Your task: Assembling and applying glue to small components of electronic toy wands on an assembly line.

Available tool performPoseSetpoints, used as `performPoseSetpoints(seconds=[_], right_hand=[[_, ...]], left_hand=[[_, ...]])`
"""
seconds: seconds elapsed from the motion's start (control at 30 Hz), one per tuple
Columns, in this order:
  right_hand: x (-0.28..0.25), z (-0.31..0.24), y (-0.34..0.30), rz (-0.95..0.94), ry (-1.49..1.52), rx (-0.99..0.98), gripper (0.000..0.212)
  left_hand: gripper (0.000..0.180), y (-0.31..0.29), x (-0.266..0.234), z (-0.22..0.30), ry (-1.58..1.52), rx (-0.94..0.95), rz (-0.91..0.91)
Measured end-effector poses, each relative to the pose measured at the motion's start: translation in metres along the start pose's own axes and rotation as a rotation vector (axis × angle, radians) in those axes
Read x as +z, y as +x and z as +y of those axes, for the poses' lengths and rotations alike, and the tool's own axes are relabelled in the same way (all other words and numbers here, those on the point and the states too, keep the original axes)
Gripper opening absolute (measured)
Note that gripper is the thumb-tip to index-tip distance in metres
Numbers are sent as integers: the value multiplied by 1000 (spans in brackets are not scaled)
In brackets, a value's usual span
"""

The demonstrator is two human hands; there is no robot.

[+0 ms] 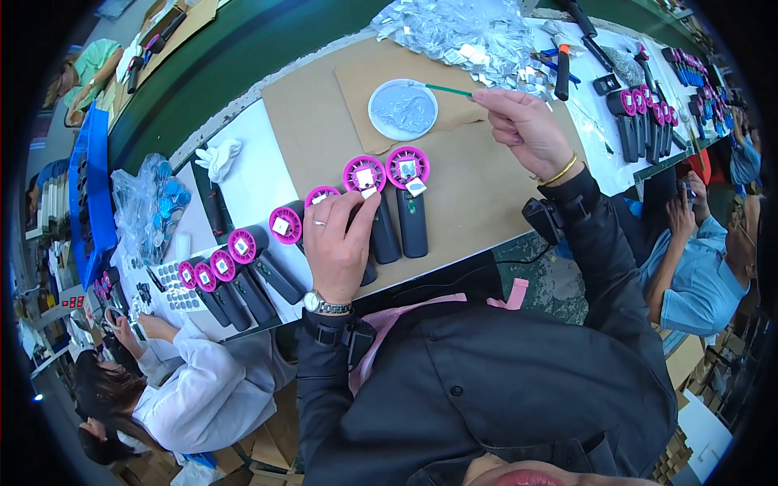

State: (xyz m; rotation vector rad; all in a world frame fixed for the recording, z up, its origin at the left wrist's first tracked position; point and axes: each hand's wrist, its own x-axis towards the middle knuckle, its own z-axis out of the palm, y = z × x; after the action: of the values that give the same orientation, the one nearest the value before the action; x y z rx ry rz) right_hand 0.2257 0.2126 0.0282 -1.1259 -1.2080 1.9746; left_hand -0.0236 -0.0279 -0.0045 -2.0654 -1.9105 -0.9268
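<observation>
My right hand (pixel 531 134) is closed in a pinch on the end of a thin green stick (pixel 448 90). The stick's other end reaches over the rim of a round white dish (pixel 373 121) of grey paste. My left hand (pixel 336 247) pinches a small white square piece (pixel 369 193) between thumb and forefinger, at the lower edge of a pink round head (pixel 364 173) on a dark-handled device. To its right lies another such device (pixel 413 223), with a grey dab on the white square in its head and a white square piece (pixel 416 187) at the rim.
More pink-headed devices (pixel 243 246) line the table's near edge to the left. Cardboard (pixel 478 186) lies under the dish. Behind it is a heap of clear plastic bags (pixel 462 32). Further devices (pixel 640 121) stand at right. Co-workers sit at left (pixel 203 389) and right (pixel 689 267).
</observation>
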Motion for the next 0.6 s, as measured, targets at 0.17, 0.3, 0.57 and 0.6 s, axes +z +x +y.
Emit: performPoseSetpoints(seconds=[0.17, 0.3, 0.57, 0.6], right_hand=[[2, -21, -13, -68, 90, -19, 24], [7, -37, -32, -107, 115, -61, 24], [29, -7, -79, -5, -360, -486, 21], [32, 1, -81, -25, -604, -763, 22]], left_hand=[[33, -2, 4, -1, -4, 0, -24], [33, 2, 9, -2, -16, 20, -18], [30, 17, 22, 0, -44, 86, 50], [30, 20, 22, 1, -51, 92, 60]])
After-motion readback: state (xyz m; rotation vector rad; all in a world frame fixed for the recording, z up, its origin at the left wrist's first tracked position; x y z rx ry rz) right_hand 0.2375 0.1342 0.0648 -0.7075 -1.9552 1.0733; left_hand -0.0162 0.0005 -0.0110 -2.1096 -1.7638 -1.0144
